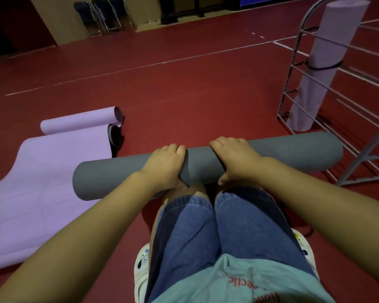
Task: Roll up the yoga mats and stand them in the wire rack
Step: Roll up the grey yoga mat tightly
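Observation:
A fully rolled grey yoga mat (293, 149) lies crosswise just beyond my knees, its right end close to the wire rack (293, 68). My left hand (166, 165) and my right hand (232, 158) grip its middle side by side, fingers over the top and thumbs underneath. A rolled lilac mat (328, 51) with a black strap stands upright inside the rack. On the floor to the left a purple mat (42, 182) lies mostly flat, with only its far end curled into a roll (79, 121).
The red gym floor (184, 95) stretches ahead with white lines. Folded chairs (103, 16) lean against the far wall. A dark rolled item (114, 136) lies by the purple mat's far edge. My knees and patterned shoes are below the grey roll.

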A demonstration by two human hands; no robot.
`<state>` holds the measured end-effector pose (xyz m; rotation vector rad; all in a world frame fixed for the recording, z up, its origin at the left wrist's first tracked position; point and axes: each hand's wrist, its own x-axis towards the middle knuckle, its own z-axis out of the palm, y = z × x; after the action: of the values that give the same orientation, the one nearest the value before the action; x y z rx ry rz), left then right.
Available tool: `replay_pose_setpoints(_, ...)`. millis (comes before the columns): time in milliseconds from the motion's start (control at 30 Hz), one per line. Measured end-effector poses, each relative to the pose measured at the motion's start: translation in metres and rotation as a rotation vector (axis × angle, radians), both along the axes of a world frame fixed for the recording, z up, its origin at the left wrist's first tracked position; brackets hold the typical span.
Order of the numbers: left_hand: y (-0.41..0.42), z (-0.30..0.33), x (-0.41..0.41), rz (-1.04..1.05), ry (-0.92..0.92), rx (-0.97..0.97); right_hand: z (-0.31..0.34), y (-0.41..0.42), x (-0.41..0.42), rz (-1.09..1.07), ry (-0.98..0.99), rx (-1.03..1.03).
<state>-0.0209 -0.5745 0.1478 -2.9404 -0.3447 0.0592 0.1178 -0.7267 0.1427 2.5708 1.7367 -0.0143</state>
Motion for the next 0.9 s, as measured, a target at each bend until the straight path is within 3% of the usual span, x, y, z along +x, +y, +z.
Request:
replay_pose_setpoints(200,0.001,0.017,-0.003,-0.007,-0.067,-0.06,0.015,-0.003,0.008,0.03,0.004,0.037)
replay_pose_setpoints(433,-0.021,0.078,-0.026,-0.081,-0.128,-0.021,0.078,-0.037,-0.008,0.087,0.034,0.067)
replay_pose_setpoints(567,-0.047,0.098,-0.052,-0.072,-0.091,-0.036,0.1,-0.064,-0.027,0.134,0.087,0.03)
replay_pose_setpoints(733,-0.068,0.061,-0.075,-0.024,0.008,-0.113,0.065,-0.075,-0.046,0.158,0.134,-0.07)
replay_pose_setpoints(900,-0.056,0.038,-0.064,0.039,0.129,-0.321,0.039,-0.065,-0.033,0.128,0.327,-0.155)
